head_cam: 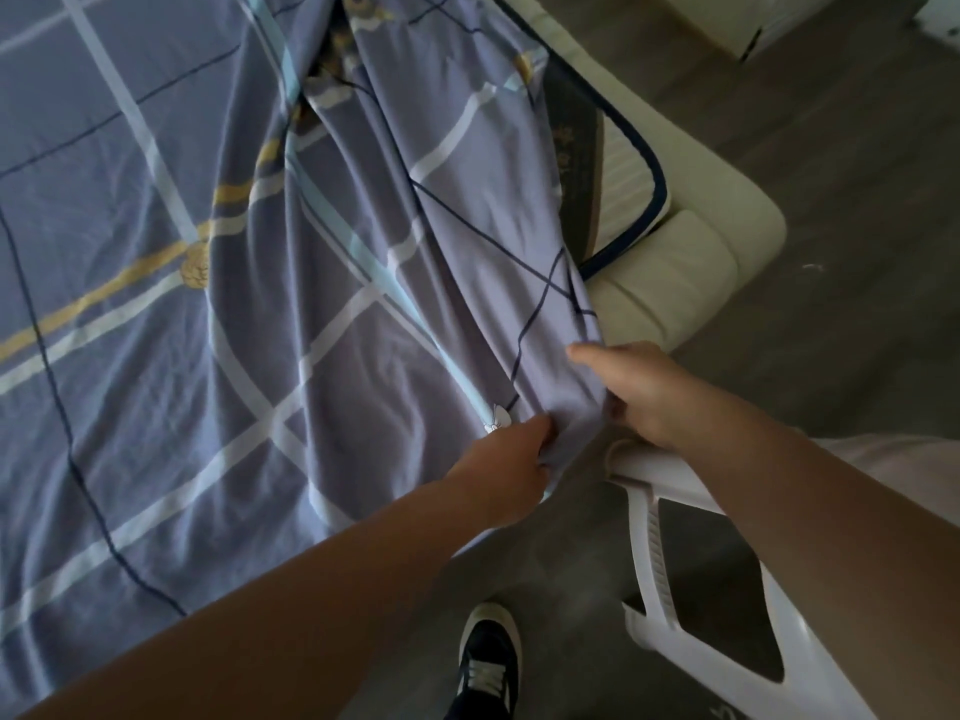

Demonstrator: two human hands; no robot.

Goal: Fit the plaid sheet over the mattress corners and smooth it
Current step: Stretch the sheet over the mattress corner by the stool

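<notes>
The plaid sheet (171,283), lavender with white, yellow and dark lines, covers most of the bed and bunches into long folds toward its near right corner. My left hand (506,470) pinches the bunched sheet edge from below. My right hand (641,392) grips the same bunch from the right, thumb stretched over the cloth. The mattress corner (631,171), white with a dark blue piping, lies bare beyond the folds at upper right.
A cream padded bed frame (691,267) wraps the bare corner. A white plastic stool (675,579) stands right under my right arm. My dark shoe (488,662) rests on the grey wood floor (831,174). A white cabinet edge shows at top right.
</notes>
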